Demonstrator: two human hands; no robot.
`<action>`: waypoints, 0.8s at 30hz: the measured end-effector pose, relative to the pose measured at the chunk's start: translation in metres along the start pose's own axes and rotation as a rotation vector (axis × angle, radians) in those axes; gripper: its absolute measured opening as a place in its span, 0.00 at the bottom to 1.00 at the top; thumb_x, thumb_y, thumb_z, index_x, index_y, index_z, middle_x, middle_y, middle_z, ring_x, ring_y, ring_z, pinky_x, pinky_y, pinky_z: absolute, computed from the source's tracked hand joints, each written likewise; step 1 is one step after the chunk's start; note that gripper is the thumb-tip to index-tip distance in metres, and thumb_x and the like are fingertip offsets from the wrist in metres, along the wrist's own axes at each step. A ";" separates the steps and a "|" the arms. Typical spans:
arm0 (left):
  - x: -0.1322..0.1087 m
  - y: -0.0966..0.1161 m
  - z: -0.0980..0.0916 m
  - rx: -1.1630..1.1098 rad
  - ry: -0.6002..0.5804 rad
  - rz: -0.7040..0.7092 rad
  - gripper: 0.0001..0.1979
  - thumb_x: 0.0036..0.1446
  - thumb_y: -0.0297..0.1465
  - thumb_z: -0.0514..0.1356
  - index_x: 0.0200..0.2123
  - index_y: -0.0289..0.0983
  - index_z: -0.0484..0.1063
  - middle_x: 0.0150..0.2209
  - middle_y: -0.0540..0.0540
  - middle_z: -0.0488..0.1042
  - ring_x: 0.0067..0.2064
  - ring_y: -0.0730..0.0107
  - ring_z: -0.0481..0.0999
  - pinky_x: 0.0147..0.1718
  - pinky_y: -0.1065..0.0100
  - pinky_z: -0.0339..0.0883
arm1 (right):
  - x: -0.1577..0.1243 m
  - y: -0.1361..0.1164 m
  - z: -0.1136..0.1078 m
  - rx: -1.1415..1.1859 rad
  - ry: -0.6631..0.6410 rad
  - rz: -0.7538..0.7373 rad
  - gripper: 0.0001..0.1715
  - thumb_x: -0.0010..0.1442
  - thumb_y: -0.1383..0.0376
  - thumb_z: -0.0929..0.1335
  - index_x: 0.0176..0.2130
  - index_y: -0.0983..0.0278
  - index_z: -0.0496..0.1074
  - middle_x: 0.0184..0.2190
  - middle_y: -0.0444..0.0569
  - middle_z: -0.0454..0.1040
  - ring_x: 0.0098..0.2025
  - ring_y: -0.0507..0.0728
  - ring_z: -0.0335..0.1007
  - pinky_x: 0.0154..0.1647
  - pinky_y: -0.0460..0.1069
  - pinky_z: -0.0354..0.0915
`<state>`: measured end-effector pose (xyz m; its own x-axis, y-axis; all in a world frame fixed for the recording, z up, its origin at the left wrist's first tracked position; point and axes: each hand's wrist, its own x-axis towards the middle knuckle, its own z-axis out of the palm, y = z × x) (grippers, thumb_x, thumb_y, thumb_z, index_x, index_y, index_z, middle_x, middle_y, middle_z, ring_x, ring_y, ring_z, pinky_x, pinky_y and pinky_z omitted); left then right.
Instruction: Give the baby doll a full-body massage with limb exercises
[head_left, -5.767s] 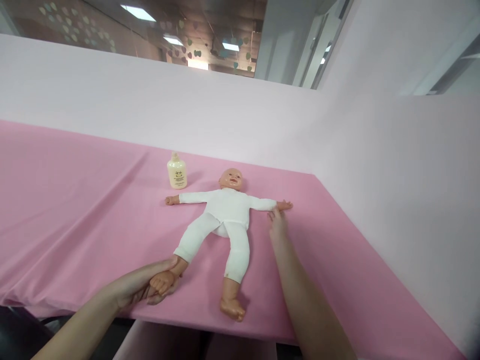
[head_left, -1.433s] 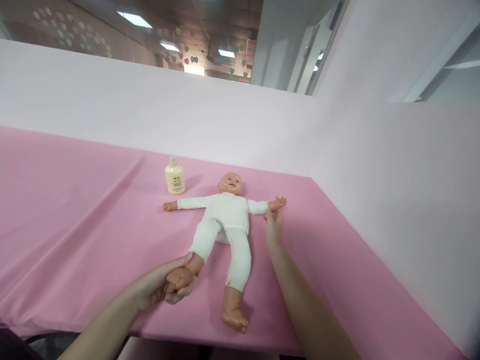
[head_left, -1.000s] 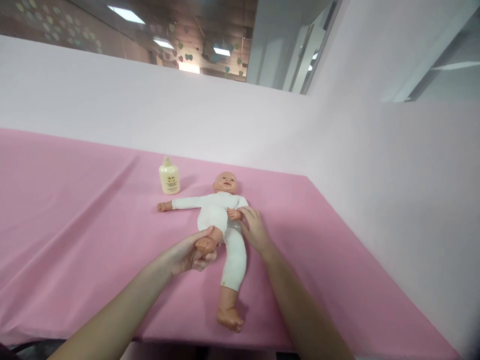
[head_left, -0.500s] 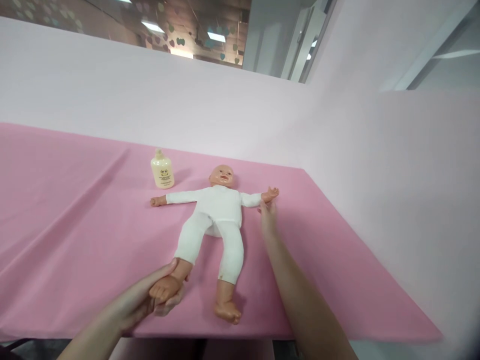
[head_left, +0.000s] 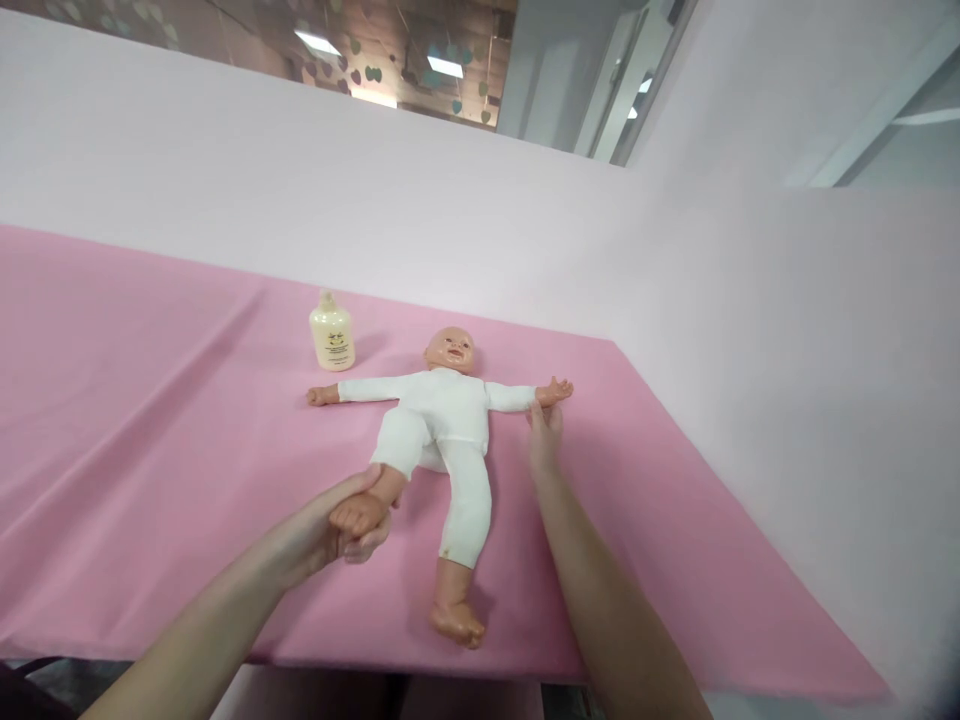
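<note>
A baby doll point(head_left: 446, 415) in a white suit lies on its back on the pink tablecloth point(head_left: 150, 450), head toward the wall, arms spread. My left hand point(head_left: 341, 520) is closed round the doll's foot on the left, with that knee bent up toward the body. My right hand point(head_left: 544, 435) pinches the wrist of the doll's arm on the right, held out to the side. The doll's other leg lies straight, its bare foot near the front edge.
A small cream bottle point(head_left: 331, 334) with a printed label stands upright behind the doll's arm on the left. A pale pink wall point(head_left: 450, 230) runs along the back and right side. The table's front edge is close below the doll's foot.
My left hand has pushed the doll's foot toward its body, bending the knee again after stretching the leg out. My right hand still holds the arm out to the side.
</note>
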<state>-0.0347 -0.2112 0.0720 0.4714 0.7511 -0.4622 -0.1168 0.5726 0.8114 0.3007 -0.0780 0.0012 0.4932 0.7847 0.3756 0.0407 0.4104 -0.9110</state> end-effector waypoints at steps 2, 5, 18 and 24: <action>0.009 0.018 0.014 -0.048 -0.091 0.016 0.25 0.57 0.55 0.58 0.27 0.38 0.67 0.18 0.53 0.57 0.18 0.75 0.52 0.20 0.68 0.49 | -0.006 -0.011 0.008 -0.018 -0.036 -0.098 0.36 0.61 0.52 0.68 0.63 0.62 0.61 0.66 0.59 0.63 0.64 0.62 0.66 0.64 0.61 0.63; 0.024 0.033 0.033 -0.103 -0.234 0.032 0.26 0.58 0.55 0.57 0.26 0.37 0.65 0.20 0.53 0.60 0.18 0.80 0.51 0.20 0.71 0.47 | -0.018 -0.025 0.016 -0.150 -0.146 -0.184 0.31 0.63 0.54 0.67 0.62 0.62 0.63 0.63 0.58 0.67 0.63 0.62 0.66 0.65 0.62 0.61; 0.037 0.023 0.033 -0.066 -0.253 -0.007 0.29 0.53 0.59 0.60 0.29 0.37 0.63 0.20 0.54 0.60 0.18 0.81 0.48 0.21 0.71 0.40 | -0.027 -0.036 0.017 -0.318 -0.304 -0.199 0.27 0.62 0.54 0.69 0.58 0.60 0.70 0.59 0.54 0.72 0.61 0.62 0.67 0.66 0.61 0.60; 0.006 -0.002 -0.003 0.052 -0.129 -0.075 0.28 0.54 0.60 0.58 0.28 0.40 0.66 0.17 0.54 0.52 0.19 0.73 0.50 0.20 0.67 0.44 | -0.007 -0.027 0.010 0.015 -0.055 -0.041 0.39 0.57 0.53 0.70 0.63 0.62 0.63 0.68 0.57 0.60 0.67 0.62 0.61 0.66 0.60 0.61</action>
<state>-0.0345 -0.2073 0.0662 0.5857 0.6565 -0.4753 -0.0328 0.6051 0.7955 0.2876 -0.0901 0.0252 0.4434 0.7912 0.4212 0.0467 0.4489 -0.8924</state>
